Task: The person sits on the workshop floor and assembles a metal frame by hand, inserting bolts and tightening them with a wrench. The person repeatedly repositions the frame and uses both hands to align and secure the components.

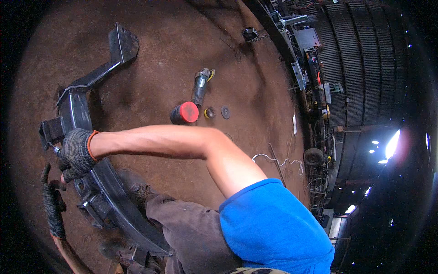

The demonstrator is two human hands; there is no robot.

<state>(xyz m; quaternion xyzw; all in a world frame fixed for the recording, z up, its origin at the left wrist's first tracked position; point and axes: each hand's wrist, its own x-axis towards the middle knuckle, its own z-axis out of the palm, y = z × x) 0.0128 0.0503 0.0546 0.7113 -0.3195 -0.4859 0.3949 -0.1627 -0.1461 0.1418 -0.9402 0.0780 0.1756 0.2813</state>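
Note:
A long, curved, dark metal frame (118, 192) with welded brackets lies across the dirt floor. My right hand (78, 153), in a dark knitted glove with an orange cuff, bends over the middle of this frame. Its fingers are curled around something that the glove mostly hides; a small shiny metal piece (57, 149) shows beside the knuckles. Off the frame's left side is my gloved left hand (53, 208). One finger points up and the others are partly bent and apart, with nothing seen in them. The two hands' fingertips are close together.
Beyond my right arm, an angle grinder (200, 86) lies near a dark can with a red top (188, 112), a small yellow-rimmed round piece (209, 113) and a grey disc (225, 112). A white cable (278, 160) runs toward a cluttered bench (315, 91) along the corrugated wall.

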